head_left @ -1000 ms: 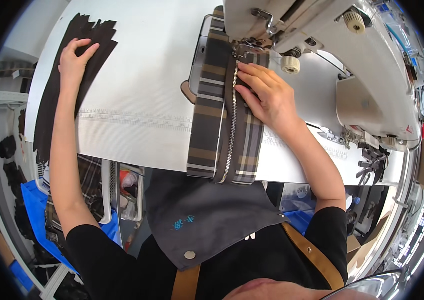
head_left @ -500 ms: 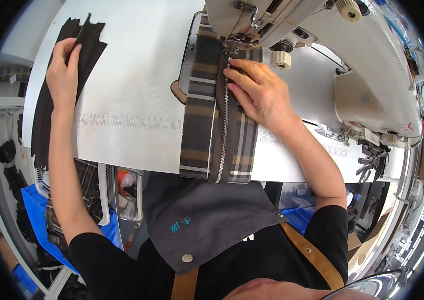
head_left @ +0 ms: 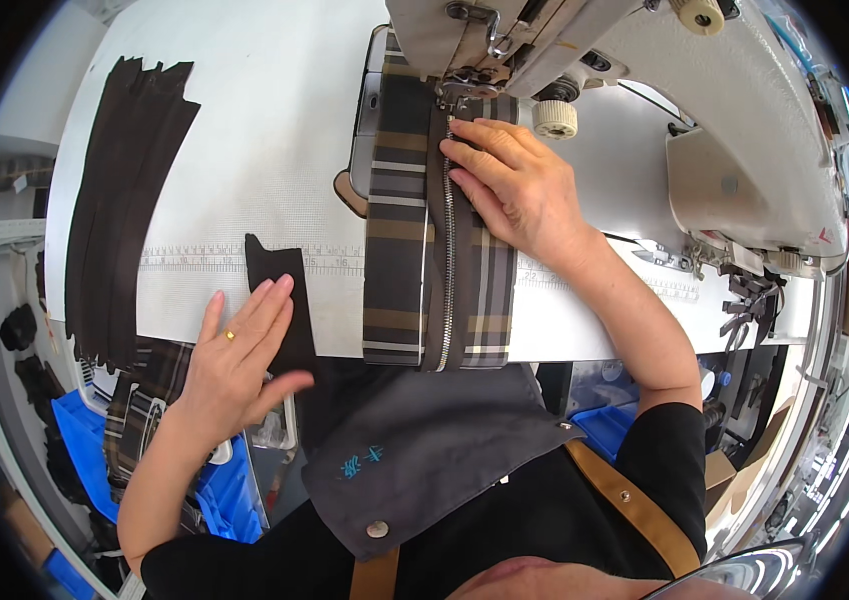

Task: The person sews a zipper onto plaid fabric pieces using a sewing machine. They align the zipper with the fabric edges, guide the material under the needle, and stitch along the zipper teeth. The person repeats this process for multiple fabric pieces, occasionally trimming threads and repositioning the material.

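Head view: left of the sewing machine (head_left: 725, 100), I see the left hand (head_left: 240, 360) open, fingers laid on a dark strip (head_left: 278, 263). The zipper (head_left: 449, 270) runs from the machine toward the person, on plaid fabric (head_left: 397, 240). The right hand's (head_left: 525, 190) bent fingertips touch it; whether they pinch, I cannot tell.

L hand (head_left: 237, 362): palm down, flat, fingers straight, pointing up & R, pinky apart, thumb stuck out R. R hand (head_left: 523, 192): palm down, fingers bent, tips up-L, thumb just below index. L forearm (head_left: 162, 488) slants up-R, R forearm (head_left: 630, 305) up-L; both bare.
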{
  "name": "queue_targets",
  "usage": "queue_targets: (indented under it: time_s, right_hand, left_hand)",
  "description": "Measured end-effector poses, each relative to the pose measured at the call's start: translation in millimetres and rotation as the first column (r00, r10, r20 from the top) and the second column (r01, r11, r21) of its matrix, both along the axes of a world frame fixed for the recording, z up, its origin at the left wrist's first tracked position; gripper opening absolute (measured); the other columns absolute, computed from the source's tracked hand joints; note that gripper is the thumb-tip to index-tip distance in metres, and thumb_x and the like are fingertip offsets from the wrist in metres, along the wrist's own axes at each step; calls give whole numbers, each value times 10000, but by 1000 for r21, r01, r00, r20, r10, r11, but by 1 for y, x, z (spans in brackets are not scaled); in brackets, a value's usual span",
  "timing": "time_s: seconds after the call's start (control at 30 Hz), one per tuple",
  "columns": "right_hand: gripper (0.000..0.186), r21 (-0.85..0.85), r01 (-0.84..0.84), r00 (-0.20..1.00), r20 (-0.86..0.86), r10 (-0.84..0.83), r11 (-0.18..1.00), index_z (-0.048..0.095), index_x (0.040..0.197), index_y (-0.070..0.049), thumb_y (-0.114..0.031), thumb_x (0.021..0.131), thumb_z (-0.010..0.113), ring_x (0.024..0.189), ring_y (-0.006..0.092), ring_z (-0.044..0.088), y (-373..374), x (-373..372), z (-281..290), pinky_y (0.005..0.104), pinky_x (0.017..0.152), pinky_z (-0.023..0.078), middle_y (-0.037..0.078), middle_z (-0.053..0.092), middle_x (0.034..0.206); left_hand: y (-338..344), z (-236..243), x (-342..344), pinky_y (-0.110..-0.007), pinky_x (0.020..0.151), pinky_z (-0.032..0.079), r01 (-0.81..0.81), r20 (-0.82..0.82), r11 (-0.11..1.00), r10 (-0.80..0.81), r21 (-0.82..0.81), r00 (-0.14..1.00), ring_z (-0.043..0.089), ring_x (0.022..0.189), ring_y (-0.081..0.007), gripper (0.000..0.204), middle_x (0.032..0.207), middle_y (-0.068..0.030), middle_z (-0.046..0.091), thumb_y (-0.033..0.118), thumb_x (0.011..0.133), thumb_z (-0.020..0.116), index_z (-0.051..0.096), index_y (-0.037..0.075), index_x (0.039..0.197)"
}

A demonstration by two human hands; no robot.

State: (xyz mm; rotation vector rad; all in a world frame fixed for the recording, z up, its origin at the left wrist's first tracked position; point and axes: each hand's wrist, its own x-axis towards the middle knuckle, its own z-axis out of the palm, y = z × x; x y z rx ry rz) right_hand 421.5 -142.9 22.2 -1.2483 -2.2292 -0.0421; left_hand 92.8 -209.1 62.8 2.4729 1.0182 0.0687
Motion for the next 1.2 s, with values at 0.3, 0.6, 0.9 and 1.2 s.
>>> queue_targets:
  time_s: [0.3,0.6,0.9,1.2]
  right_hand:
    - [229,80,-15,1000,-1,15,997,654,968,-46,-130,759,693,783,210,592,4,2,-5,309,683,513,54,643,1059]
    - [241,74,-42,999,-17,44,996,642,961,-26,-143,756,691,829,229,588,5,4,-5,319,722,498,62,642,990]
    - [294,-39,5,1000,28,-4,999,611,1050,-33,-136,784,681,960,243,627,2,5,0,307,674,534,74,614,1131]
    - [274,-45,4,1000,19,-3,999,619,1043,-51,-150,794,675,866,222,654,2,4,1,300,605,539,52,618,1137]
  left_hand:
    - [30,-17,-1,-545,1013,321,223,-58,922,-215,316,975,481,1245,-231,494,1367,-95,477,27,733,593,530,83,1219]
    - [93,-3,105,-468,1048,304,36,283,798,-254,602,925,602,1031,-192,325,1160,-46,613,58,791,557,623,55,1110]
    - [128,-41,124,-532,1046,282,105,211,794,-282,598,936,564,1039,-165,321,1157,-17,582,88,776,576,620,90,1094]
    - [125,-43,124,-572,1054,234,60,237,839,-220,541,946,572,1031,-160,320,1155,4,590,92,776,577,642,139,1086]
